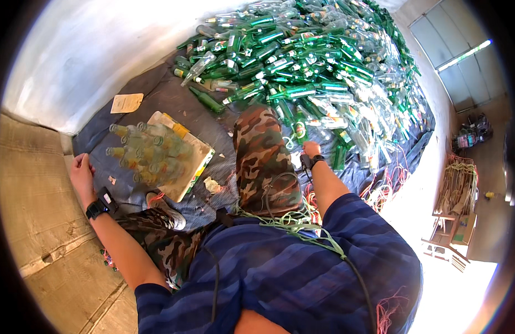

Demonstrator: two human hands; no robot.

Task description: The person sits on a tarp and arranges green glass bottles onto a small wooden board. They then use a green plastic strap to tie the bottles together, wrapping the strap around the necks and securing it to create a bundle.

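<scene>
Several clear glass bottles [157, 158] are grouped close together on a flat cardboard piece [199, 161] in front of me on the left. Their necks point left in the picture. My left hand [82, 175] is beside the group, apart from the necks, with its fingers curled; whether anything thin is in them cannot be made out. My right hand [311, 149] is closed past my raised knee, close to a green bottle [300, 131] at the heap's edge. What it holds, if anything, is hidden. Light green strings [291, 222] lie across my lap.
A large heap of green and clear bottles [291, 61] fills the far side. One green bottle [206, 101] lies apart on the dark sheet [157, 89]. Cardboard [46, 206] lines the left wall. Pink and white strings [382, 189] lie to the right, with bundled strips [457, 186] beyond.
</scene>
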